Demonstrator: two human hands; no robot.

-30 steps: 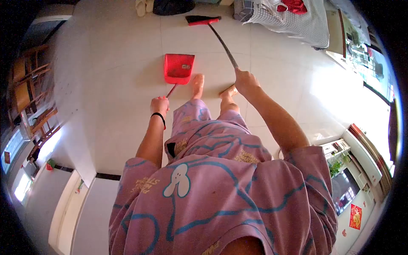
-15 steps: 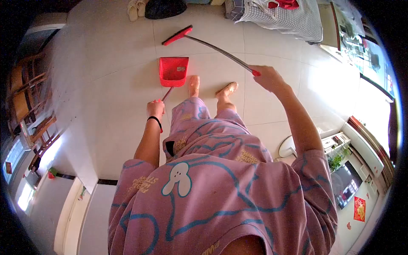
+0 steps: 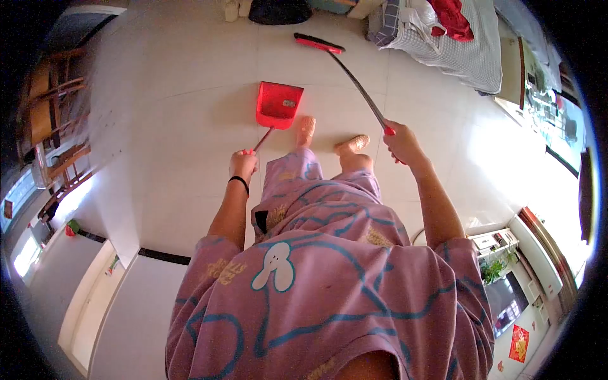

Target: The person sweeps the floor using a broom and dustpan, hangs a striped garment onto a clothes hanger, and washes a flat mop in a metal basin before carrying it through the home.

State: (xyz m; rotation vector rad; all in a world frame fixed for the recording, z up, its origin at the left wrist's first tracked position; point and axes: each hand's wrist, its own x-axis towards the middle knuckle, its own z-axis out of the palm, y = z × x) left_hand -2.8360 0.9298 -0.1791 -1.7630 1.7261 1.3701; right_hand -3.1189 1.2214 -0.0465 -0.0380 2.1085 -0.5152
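A red dustpan [image 3: 273, 114] rests on the tiled floor just ahead of my feet, its open mouth facing away from me. My left hand [image 3: 243, 164], with a black band at the wrist, is closed around the end of its long handle. In my right hand [image 3: 405, 145] is the red grip of a broom [image 3: 358, 83], with fingers wrapped round it. The broom's grey pole runs forward and left to a red head with dark bristles, beyond the dustpan and to its right. Whether the bristles touch the floor I cannot tell.
A couch or bed [image 3: 443, 54] under a checked white cover stands at the front right, with red cloth on it. A black rounded object [image 3: 280, 11] lies at the far edge. Wooden chairs [image 3: 60, 120] stand left; a television [image 3: 510, 304] is at the lower right.
The broom head has swung to the right and turned, while my right hand has lowered toward me. In the view, the dustpan and my left hand sit slightly further right.
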